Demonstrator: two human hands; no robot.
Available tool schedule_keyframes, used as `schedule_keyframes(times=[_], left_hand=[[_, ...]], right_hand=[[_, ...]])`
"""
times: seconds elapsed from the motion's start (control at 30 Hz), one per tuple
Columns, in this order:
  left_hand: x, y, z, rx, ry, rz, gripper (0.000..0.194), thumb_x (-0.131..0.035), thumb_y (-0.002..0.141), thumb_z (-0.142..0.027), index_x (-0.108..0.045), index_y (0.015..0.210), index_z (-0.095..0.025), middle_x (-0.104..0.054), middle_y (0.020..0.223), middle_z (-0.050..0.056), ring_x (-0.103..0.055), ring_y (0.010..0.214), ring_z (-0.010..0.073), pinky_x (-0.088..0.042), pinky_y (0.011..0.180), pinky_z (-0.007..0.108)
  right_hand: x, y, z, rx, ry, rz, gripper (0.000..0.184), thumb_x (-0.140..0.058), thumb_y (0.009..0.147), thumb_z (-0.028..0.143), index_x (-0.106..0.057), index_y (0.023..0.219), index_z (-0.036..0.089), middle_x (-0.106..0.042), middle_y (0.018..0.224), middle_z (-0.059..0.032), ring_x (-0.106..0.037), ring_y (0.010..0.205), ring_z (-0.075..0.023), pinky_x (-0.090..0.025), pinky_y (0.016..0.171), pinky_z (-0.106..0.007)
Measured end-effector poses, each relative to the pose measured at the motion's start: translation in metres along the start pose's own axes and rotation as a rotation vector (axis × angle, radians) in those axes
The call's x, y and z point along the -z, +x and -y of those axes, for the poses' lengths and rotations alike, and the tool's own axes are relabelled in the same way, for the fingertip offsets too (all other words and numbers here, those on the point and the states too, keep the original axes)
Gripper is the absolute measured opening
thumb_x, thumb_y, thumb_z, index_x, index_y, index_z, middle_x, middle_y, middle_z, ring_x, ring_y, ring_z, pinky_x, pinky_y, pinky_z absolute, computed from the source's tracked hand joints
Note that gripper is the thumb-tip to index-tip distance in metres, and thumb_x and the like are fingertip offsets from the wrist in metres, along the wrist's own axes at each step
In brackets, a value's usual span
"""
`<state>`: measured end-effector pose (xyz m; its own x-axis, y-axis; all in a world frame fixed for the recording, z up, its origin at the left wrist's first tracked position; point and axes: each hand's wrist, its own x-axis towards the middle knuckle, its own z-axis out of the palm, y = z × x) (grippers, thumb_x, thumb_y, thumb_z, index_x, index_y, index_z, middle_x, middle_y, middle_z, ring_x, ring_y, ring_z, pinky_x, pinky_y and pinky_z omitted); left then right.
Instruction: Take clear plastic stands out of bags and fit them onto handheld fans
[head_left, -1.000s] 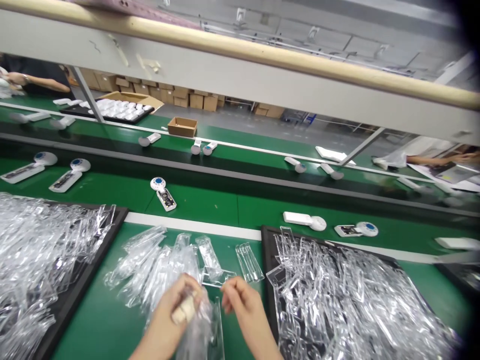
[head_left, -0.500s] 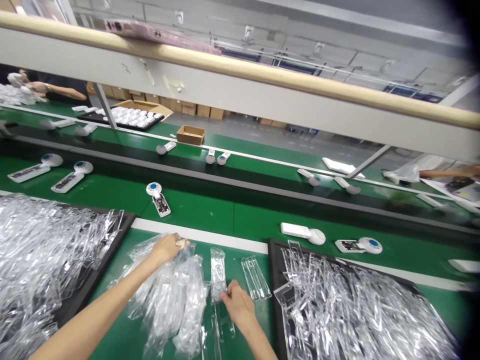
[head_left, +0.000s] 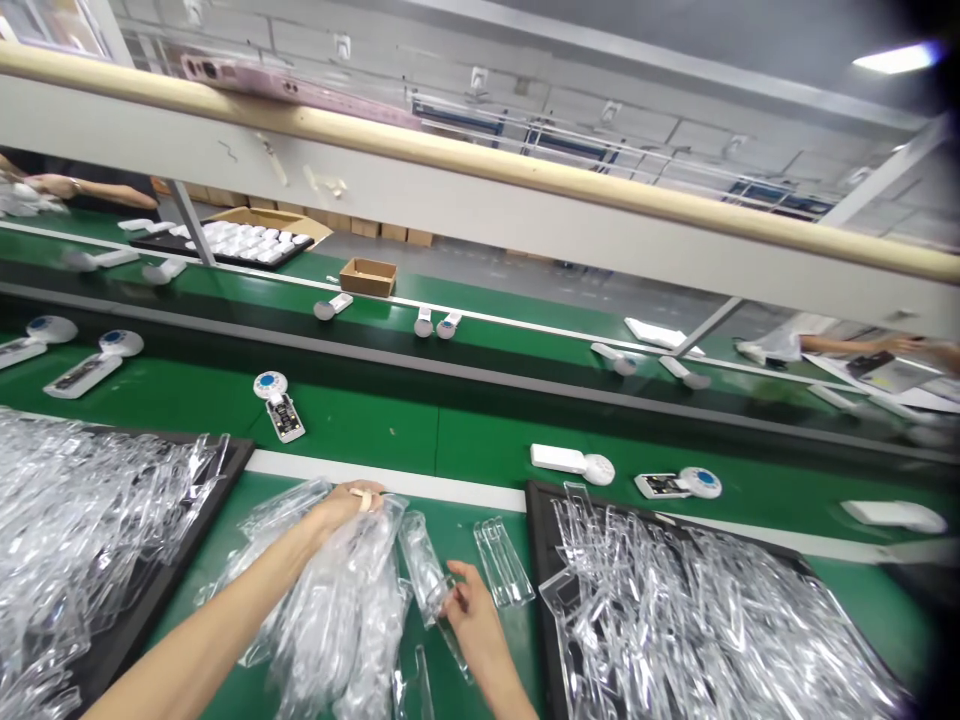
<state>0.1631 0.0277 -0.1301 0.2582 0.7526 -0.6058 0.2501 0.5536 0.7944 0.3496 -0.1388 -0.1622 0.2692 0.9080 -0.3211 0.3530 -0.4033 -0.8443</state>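
The right hand (head_left: 471,612) pinches one clear plastic piece (head_left: 422,555) on the green bench (head_left: 487,500), right of a bag heap (head_left: 337,610) too tangled to count. The left hand (head_left: 346,508) touches the heap's far end; its grip cannot be told. Two black trays (head_left: 541,520) flank them, the left one cut off. Beyond lie six white devices (head_left: 556,458), the leftmost cropped, then one cardboard box (head_left: 367,280).

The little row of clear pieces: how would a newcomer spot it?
Find the right black tray, heaped with clear plastic. Just left of it, near the right hand, lies the row. Unlike the tray's tangled pieces, these few lie neatly side by side on the green bench.
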Motion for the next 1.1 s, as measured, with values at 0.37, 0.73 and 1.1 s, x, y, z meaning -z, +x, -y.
schedule_keyframes(times=[0.37,0.73,1.1], left_hand=[[0.018,-0.079,-0.038,-0.322,0.128,0.070,0.022,-0.065,0.069,-0.037,-0.062,0.071,-0.015,-0.058,0.070,0.000,-0.051,0.066,0.0137,-0.037,0.063,0.024],[0.002,-0.153,-0.076,-0.645,0.248,0.190,0.018,-0.053,0.084,-0.034,-0.058,0.077,-0.018,-0.063,0.102,0.007,-0.058,0.093,0.0193,-0.042,0.079,0.029],[-0.025,-0.147,-0.065,-0.484,0.115,0.295,0.020,-0.056,0.079,-0.038,-0.055,0.081,-0.017,-0.049,0.066,-0.003,-0.040,0.059,0.0095,-0.032,0.055,0.021]], right_hand=[[0.024,-0.049,0.072,0.298,-0.089,-0.248,0.036,-0.043,0.072,0.019,-0.054,0.105,0.026,-0.051,0.073,0.0011,-0.052,0.073,-0.0176,-0.042,0.071,-0.030],[0.049,-0.053,0.117,0.117,0.495,0.025,0.024,-0.058,0.073,0.032,-0.050,0.093,0.021,-0.040,0.055,0.0088,-0.039,0.052,-0.0095,-0.030,0.053,-0.022],[0.077,-0.050,0.129,0.036,0.719,0.174,0.035,-0.068,0.071,0.045,-0.049,0.091,0.023,-0.038,0.059,0.0075,-0.030,0.051,-0.0073,-0.026,0.050,-0.021]])
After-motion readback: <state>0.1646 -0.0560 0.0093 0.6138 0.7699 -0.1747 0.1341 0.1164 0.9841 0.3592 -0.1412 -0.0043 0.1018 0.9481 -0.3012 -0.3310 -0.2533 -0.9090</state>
